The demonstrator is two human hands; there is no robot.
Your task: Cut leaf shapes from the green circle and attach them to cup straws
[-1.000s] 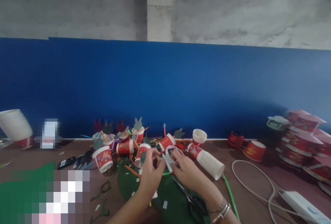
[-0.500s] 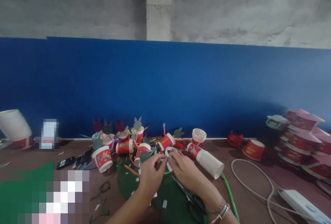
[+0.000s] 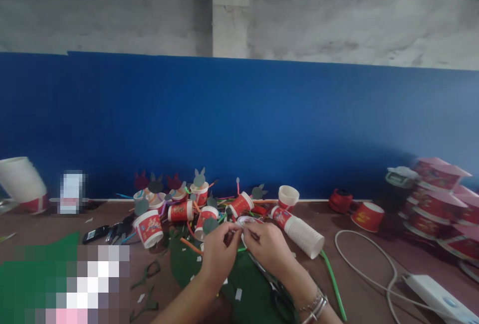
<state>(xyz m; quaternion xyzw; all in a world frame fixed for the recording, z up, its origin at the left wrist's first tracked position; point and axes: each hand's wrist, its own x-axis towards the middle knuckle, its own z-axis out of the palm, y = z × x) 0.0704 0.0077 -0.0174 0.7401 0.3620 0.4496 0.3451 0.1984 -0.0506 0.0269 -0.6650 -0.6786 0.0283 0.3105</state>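
Note:
My left hand [image 3: 220,253] and my right hand [image 3: 270,247] meet over a dark green felt sheet [image 3: 247,284] at the table's near middle. Both have fingers pinched together around a white tape roll [image 3: 247,222] held between them; my right fingers cover most of the ring. My left fingertips pinch at its left edge beside a grey felt disc [image 3: 210,225]. Just beyond the hands lies a cluster of small red paper cups [image 3: 181,211] with felt ears and coloured straws.
A sleeve of stacked white cups [image 3: 303,235] lies right of my hands. Scissors [image 3: 280,296] rest on the felt under my right wrist. A white cable [image 3: 370,264] leads to a power strip [image 3: 436,298] at right. Red bowls [image 3: 437,199] are stacked far right. Keys [image 3: 112,232] lie left.
The tape roll has dropped lower and tipped flatter between my hands, and my fingers have closed in over it. The hands stayed in the same spot.

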